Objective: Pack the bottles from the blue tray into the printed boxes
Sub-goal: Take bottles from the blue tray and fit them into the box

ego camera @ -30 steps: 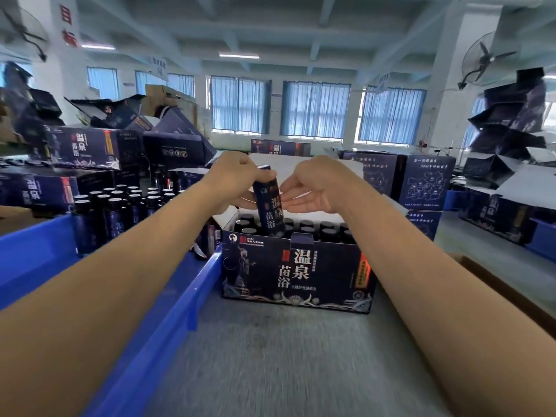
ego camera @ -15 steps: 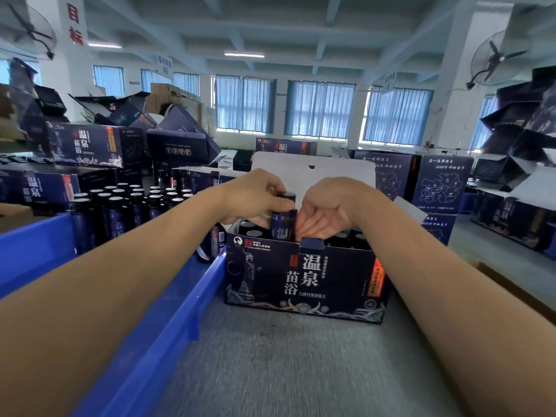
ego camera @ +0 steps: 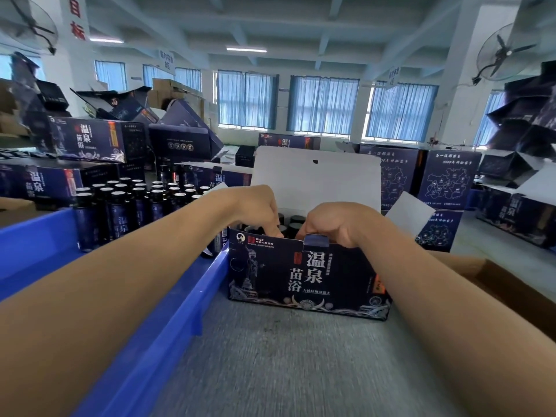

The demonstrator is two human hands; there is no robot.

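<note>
On the grey tabletop (ego camera: 285,356), the left hand (ego camera: 255,210) and right hand (ego camera: 334,224) were curled into the open printed box (ego camera: 301,275), grip hidden, seemingly seating a bottle; next, bottles (ego camera: 135,206) in the blue tray (ego camera: 180,311) would be fetched.

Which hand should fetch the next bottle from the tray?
Left, probably: the left hand is at the box's tray-side end, near the bottles in the tray; the right hand would have to cross.

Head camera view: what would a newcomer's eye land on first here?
The left hand and right hand dip into the open box at centre, its white lid standing up behind them. Left of it, dark bottles crowd the blue tray. More boxes pile up behind.
</note>
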